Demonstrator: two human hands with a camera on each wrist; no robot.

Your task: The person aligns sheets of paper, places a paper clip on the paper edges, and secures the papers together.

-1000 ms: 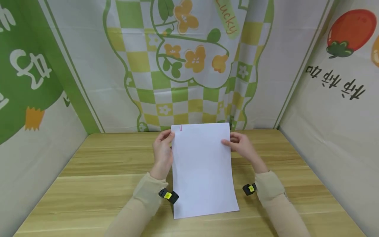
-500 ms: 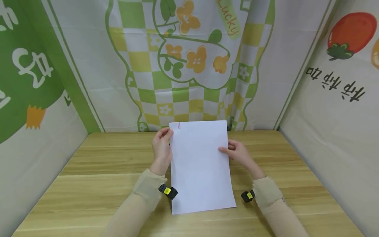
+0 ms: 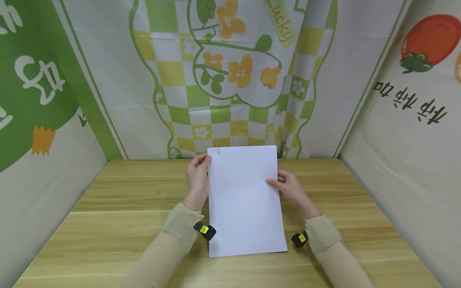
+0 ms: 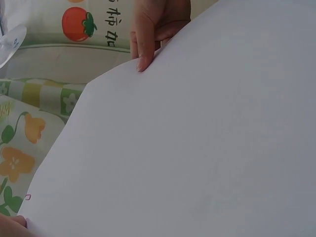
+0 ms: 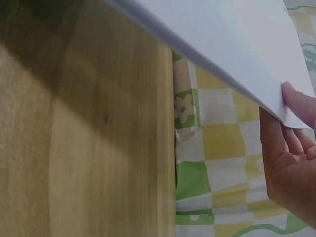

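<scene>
A white sheaf of paper (image 3: pixel 245 208) is held up, tilted, above the table in the head view. A small pink paper clip (image 3: pixel 218 151) grips its top edge near the left corner. My left hand (image 3: pixel 198 180) pinches the left edge just below that corner, thumb in front. On the opposite edge, lower down, my right hand (image 3: pixel 289 187) pinches the paper with the thumb on the front and the fingers behind. In the right wrist view the paper's side edge (image 5: pixel 217 74) looks thick, and the right thumb (image 5: pixel 298 101) presses on its face.
A wooden table (image 3: pixel 126 208) lies beneath the paper. Its back edge meets a checkered curtain (image 3: pixel 230 120), and printed cloth walls (image 3: pixel 403 160) stand at both sides. Each wrist wears a band with a black camera mount (image 3: pixel 299 239).
The paper has risen slightly toward the curtain and shifted a little left. My right hand has slid lower along the right edge, while the left keeps its grip near the top corner.
</scene>
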